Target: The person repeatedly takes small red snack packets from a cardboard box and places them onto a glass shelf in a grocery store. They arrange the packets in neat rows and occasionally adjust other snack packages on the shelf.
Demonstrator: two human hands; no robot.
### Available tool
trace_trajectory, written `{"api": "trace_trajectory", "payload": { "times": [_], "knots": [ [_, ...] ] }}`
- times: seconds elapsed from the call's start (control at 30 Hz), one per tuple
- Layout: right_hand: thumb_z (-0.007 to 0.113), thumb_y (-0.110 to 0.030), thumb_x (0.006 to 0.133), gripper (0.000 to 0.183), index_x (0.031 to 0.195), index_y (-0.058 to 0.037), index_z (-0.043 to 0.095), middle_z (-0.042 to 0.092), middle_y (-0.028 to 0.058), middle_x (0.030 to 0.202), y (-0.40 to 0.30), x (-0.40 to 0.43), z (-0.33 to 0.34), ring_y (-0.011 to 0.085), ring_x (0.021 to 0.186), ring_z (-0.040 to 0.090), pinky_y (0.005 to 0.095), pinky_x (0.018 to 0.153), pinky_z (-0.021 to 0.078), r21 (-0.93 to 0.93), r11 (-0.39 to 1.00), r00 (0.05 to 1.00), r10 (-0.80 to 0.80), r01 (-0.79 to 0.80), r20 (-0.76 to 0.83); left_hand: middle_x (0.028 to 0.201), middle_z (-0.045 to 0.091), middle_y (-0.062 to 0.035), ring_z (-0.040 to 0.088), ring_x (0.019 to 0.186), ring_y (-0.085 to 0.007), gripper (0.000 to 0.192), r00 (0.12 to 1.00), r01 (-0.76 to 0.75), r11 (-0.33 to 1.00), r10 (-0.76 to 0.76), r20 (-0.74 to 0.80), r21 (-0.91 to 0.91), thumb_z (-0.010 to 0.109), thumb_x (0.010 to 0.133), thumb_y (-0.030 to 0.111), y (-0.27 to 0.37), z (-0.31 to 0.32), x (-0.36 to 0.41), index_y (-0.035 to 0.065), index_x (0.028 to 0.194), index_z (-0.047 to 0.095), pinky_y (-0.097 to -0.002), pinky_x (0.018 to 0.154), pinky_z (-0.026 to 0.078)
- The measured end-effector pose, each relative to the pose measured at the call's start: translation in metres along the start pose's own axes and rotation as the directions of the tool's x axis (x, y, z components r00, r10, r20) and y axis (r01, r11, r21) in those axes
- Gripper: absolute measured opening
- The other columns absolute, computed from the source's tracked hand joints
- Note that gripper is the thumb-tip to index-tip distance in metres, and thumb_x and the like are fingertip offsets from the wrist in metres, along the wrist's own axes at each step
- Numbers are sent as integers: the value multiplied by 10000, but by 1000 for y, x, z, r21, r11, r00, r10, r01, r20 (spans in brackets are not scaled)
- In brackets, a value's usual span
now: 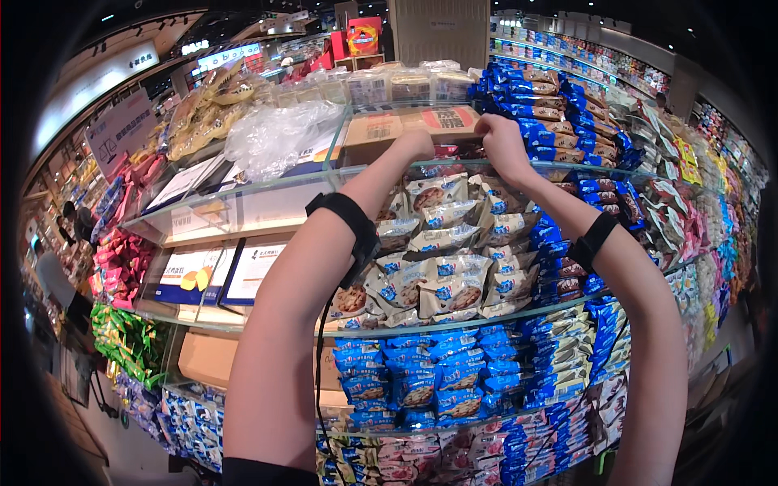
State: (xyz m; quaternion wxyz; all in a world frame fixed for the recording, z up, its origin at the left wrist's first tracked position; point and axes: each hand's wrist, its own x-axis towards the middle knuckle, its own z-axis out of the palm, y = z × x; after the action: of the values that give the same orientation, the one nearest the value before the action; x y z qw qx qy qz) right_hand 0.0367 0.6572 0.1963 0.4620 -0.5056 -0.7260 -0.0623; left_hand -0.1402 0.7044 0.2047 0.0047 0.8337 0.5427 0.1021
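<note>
A brown cardboard box [380,129] with a red printed patch lies on the top tier of a glass-fronted display. My right hand [503,146] is at the box's right end, its fingers curled down by the corner; the fingertips are hidden. In front of the box, my left hand [416,146] is bent inward, and its fingers are mostly out of sight. Red wrapped packets [448,152] show between my hands, under the box's front edge. Below them, beige cookie packets [450,226] fill a tier. Black bands circle both forearms.
Clear glass dividers [434,328] edge the tiers. Blue-and-brown wrapped packets [541,115] are stacked at right. A crumpled clear plastic bag [276,136] lies at left, above white-and-blue boxes [194,272]. Blue cookie packets [419,379] fill a lower tier. A person [58,273] is at far left.
</note>
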Motion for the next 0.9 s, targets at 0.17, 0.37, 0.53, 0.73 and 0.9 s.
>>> {"api": "trace_trajectory", "payload": {
  "times": [0.17, 0.37, 0.53, 0.73, 0.9],
  "knots": [
    [463, 7, 685, 320, 936, 36, 660, 634, 253, 849, -3, 5, -2, 340, 813, 640, 361, 792, 486, -161, 987, 948, 61, -10, 313, 996, 626, -214, 629, 917, -335, 235, 948, 100, 989, -127, -292, -106, 561, 766, 103, 9, 10, -8, 5, 956, 658, -402, 783, 513],
    [460, 12, 709, 350, 991, -17, 666, 637, 228, 928, 3, 12, 0, 326, 877, 636, 354, 843, 477, -231, 970, 880, 45, 74, 473, 836, 635, -224, 626, 832, -352, 157, 920, -54, 997, 26, -391, -59, 606, 698, 81, 8, 10, -10, 16, 822, 676, -421, 761, 500],
    [454, -115, 758, 298, 932, -101, 695, 643, 191, 910, 11, 13, 6, 343, 874, 618, 379, 839, 475, -253, 967, 884, 106, 14, 455, 855, 645, -200, 630, 822, -341, 184, 941, -67, 996, 45, -335, -54, 611, 696, 94, 5, 14, -3, 65, 856, 696, -409, 772, 499],
    [480, -31, 760, 326, 1029, -83, 657, 648, 172, 961, 12, 20, 9, 321, 895, 624, 358, 824, 480, -301, 950, 822, 111, 76, 559, 906, 648, -192, 627, 887, -313, 215, 972, -60, 995, 39, -232, -82, 583, 705, 104, 1, 11, -1, 73, 882, 700, -392, 810, 489],
    [501, -68, 733, 257, 920, -64, 678, 639, 210, 891, -9, 19, -6, 349, 857, 617, 402, 789, 485, -238, 968, 901, 28, 85, 433, 995, 640, -188, 609, 960, -315, 259, 973, -53, 995, 32, -230, -89, 538, 731, 129, -7, -26, -27, 92, 933, 696, -379, 875, 464]
  ]
}}
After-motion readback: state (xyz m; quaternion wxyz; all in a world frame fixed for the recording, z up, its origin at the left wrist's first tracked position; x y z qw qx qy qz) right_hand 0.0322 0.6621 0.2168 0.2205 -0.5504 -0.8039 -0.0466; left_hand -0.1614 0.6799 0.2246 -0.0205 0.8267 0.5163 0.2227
